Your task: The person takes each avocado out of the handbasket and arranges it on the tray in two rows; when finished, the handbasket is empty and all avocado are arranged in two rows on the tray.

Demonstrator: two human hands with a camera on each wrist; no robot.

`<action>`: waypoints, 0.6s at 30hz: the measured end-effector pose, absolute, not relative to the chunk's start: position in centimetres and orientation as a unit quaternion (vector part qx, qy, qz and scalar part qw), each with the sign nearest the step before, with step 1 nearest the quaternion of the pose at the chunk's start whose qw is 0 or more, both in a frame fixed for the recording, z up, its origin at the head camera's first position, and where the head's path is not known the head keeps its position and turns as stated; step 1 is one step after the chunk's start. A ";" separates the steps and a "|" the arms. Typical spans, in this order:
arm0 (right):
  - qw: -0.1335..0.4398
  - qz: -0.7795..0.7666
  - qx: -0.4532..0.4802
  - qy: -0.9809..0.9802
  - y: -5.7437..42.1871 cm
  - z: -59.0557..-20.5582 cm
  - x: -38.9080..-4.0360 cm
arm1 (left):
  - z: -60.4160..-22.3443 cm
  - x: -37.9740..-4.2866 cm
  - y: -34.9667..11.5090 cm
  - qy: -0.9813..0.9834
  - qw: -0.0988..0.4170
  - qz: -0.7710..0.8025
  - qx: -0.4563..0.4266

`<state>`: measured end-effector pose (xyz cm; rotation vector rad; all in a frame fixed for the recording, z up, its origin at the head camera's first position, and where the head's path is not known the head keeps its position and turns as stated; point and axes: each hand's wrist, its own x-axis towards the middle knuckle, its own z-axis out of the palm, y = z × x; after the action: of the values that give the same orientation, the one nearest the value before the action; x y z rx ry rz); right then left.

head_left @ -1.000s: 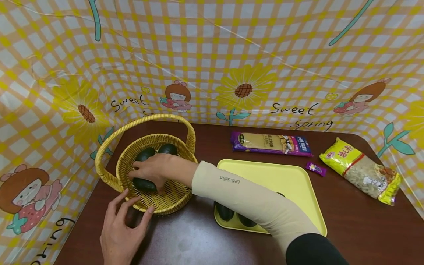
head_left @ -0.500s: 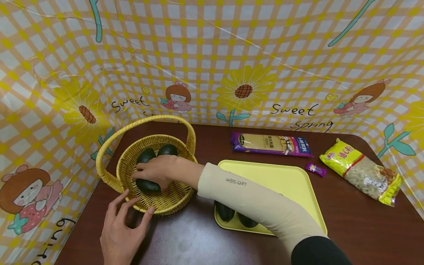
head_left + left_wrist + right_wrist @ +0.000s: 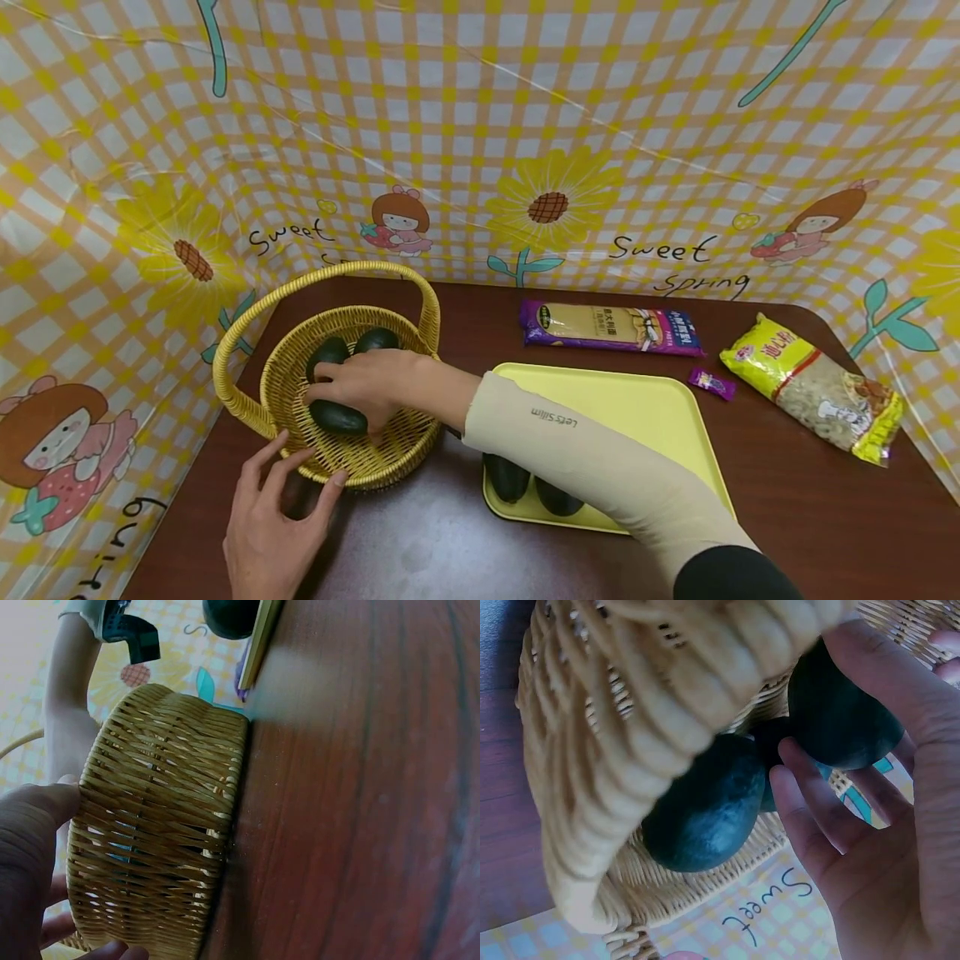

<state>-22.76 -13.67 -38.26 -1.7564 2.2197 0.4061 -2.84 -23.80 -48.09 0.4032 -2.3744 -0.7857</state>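
Note:
My right hand (image 3: 363,387) reaches into the round wicker basket (image 3: 386,469) and grips a dark green avocado (image 3: 337,418). In the right wrist view, the thumb lies on one side of that avocado (image 3: 840,712) and the fingers curl on the other. Two more avocados sit in the basket beyond it, one at the left (image 3: 327,354) and one further back (image 3: 377,339). My left hand (image 3: 273,521) is spread at the near left of the basket, thumb and fingertips touching the rim. Nothing lies between its fingers in the left wrist view.
A yellow tray (image 3: 600,392) lies right of the basket, with avocados (image 3: 557,496) near its front edge, partly hidden by the right sleeve. Behind it are a pasta pack (image 3: 611,327), a small purple packet (image 3: 712,384) and a yellow bag (image 3: 813,387). The tall handle (image 3: 322,275) arches over the basket.
My right hand and the avocado in it have shifted slightly to the right within the basket; the sleeve slid right too. The left hand stays at the rim.

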 end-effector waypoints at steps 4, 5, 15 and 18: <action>0.133 0.129 -0.608 0.772 -12.9 -38.0 -23.0 | -48.0 -2.8 -23.7 -0.895 0.296 -0.295 0.155; 0.132 0.124 -0.607 0.774 -12.7 -38.0 -23.0 | -48.0 -2.8 -23.7 -0.895 0.295 -0.295 0.156; 0.108 0.081 -0.602 0.787 -10.6 -38.0 -23.4 | -48.0 -2.8 -23.7 -0.894 0.299 -0.297 0.152; 0.103 0.069 -0.603 0.788 -10.2 -37.8 -23.4 | -48.1 -2.8 -23.8 -0.894 0.302 -0.294 0.150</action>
<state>-23.37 -10.16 -37.79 -1.7794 2.3256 0.2049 -2.80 -23.75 -48.11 0.3989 -2.3714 -0.7799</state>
